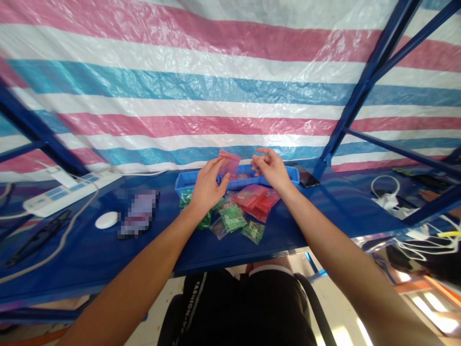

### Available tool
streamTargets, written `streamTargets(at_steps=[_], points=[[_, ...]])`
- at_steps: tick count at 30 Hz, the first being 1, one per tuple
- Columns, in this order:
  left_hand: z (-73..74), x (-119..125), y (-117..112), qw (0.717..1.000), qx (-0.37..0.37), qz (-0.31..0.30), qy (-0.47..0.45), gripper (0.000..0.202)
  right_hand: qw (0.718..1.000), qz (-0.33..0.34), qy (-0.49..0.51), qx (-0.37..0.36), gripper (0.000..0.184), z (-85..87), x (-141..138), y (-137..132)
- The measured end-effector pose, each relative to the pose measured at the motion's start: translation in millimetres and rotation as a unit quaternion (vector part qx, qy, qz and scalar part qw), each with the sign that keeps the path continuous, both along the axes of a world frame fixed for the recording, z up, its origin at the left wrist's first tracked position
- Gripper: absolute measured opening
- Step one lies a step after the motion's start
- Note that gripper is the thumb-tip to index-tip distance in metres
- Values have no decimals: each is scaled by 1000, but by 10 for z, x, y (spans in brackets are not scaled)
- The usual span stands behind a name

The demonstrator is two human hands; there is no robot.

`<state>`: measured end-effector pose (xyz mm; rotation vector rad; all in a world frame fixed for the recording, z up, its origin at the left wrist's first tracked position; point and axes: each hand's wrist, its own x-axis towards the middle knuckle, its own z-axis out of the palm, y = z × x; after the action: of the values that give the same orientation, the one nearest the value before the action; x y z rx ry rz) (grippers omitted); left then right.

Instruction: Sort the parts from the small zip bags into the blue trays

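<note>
Clearly, in the head view two bare hands work over one long blue tray [184, 181]: the left hand [210, 186] pinches one pink bag [230, 165] above the tray, while the right hand [271, 168] has curled fingers beside it, and I cannot tell whether anything sits between them. Just in front of the tray lie red bags [256, 203], at least two and overlapping, and several green-filled bags [232, 217], their exact number hidden by overlap and the left wrist. One dark, phone-like slab [309, 177] rests by the tray's right end. To the left are one white power strip [72, 193], one round white disc [106, 220], one pixelated object [139, 214] and one slim black tool [39, 236]. All these lie on a glossy blue table [223, 253]. Behind it hangs a sheet [201, 89] striped pink, white and blue, between blue metal posts [351, 113]; white cables [427, 247] tangle at the far right, and pale floor [340, 331] shows below.
</note>
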<state>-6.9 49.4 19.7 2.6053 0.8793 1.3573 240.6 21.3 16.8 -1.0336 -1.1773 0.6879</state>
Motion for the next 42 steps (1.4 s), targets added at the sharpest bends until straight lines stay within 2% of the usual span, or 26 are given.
streamTargets(at_steps=[7,12,17,22,26,30,32,36,40,42], points=[[-58,119,183,999,-34,-2,18,54,1000,9,-6,8,66,16,-1,-15],[-104,224,208,993,-27,-6,118,50,1000,11,-12,9,66,6,15,5],[-140,246,134,982,-2,48,182,34,999,22,-18,20,64,-11,21,9],[-112,204,32,968,15,106,229,41,998,15,-42,36,61,-29,23,16],[-76,182,-30,960,25,131,245,41,992,-14,-116,57,52,-12,24,-29],[-52,168,-57,968,34,96,231,34,961,-46,-260,84,32,31,-15,-149],[-36,144,-65,973,43,73,216,33,940,-20,-328,95,24,49,-53,-210],[-1,63,-71,977,64,24,202,33,893,90,-424,121,19,72,-169,-309],[5,-10,-80,979,72,5,189,34,862,179,-452,143,26,81,-312,-390],[-3,-27,-94,981,69,6,179,35,852,221,-451,146,36,67,-369,-418]])
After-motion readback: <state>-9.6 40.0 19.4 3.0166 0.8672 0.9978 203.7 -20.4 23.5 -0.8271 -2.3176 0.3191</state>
